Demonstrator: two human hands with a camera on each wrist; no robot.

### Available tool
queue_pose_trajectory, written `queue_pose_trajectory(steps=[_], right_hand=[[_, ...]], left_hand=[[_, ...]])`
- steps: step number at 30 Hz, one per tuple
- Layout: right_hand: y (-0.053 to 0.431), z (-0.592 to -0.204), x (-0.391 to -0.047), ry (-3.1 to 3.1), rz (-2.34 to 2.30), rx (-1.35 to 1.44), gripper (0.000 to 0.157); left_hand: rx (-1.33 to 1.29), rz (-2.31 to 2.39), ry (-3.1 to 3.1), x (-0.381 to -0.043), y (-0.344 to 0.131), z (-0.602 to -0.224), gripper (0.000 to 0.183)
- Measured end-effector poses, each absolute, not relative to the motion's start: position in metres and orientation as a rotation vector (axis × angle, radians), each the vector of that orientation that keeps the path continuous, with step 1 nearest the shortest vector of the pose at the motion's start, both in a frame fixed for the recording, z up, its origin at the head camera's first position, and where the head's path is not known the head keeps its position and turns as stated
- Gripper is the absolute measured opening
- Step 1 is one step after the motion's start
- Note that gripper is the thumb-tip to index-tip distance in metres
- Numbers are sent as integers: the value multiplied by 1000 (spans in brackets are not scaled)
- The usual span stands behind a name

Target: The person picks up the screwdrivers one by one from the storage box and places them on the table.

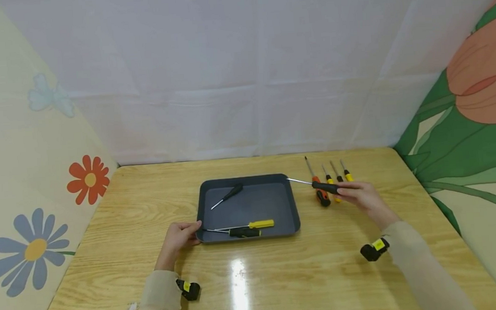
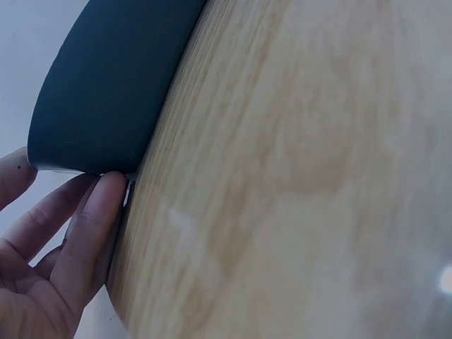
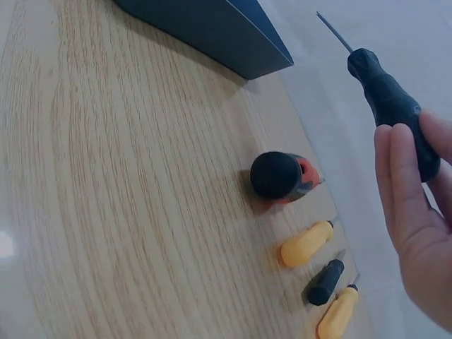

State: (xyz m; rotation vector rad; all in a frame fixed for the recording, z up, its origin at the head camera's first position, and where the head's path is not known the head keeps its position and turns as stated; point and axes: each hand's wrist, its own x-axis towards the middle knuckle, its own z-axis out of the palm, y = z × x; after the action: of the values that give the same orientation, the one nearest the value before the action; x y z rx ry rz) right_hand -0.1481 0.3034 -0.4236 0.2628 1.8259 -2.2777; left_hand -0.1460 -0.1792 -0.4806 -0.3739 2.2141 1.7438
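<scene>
My right hand grips a black-handled screwdriver by its handle, above the table and right of the tray. The metal shaft points left, its tip overlapping the tray's back right corner in the head view. At the front left corner of the dark grey tray, my left hand pinches the wall, thumb at the rim and fingers outside. Inside lie a small black screwdriver near the back, plus a yellow-handled screwdriver and a black-and-yellow screwdriver side by side along the front.
Right of the tray, an orange-and-black screwdriver lies on the wooden table. Beside it are a yellow-handled screwdriver, a black-handled one and another yellow one. A small white scrap lies at the front left.
</scene>
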Motion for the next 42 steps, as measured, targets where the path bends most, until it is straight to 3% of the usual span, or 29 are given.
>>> queue_pose_trajectory(steps=[5, 11, 16, 21, 37, 42], right_hand=[[312, -427, -146, 1833, -2300, 302, 16], [337, -456, -155, 1865, -2294, 316, 26], [358, -476, -163, 1844, -2320, 310, 25], [365, -476, -160, 1836, -2357, 246, 24], [388, -501, -161, 1761, -2495, 403, 38], [389, -498, -157, 1765, -2506, 460, 33]], left_hand=[[-365, 1748, 2212, -146, -179, -481, 33], [-355, 1768, 2212, -145, -179, -482, 33], [-353, 1769, 2210, -145, -180, -482, 33], [-352, 1766, 2211, -145, -180, -481, 33], [-367, 1760, 2213, -145, -179, -480, 33], [-371, 1756, 2217, -145, -179, -480, 33]])
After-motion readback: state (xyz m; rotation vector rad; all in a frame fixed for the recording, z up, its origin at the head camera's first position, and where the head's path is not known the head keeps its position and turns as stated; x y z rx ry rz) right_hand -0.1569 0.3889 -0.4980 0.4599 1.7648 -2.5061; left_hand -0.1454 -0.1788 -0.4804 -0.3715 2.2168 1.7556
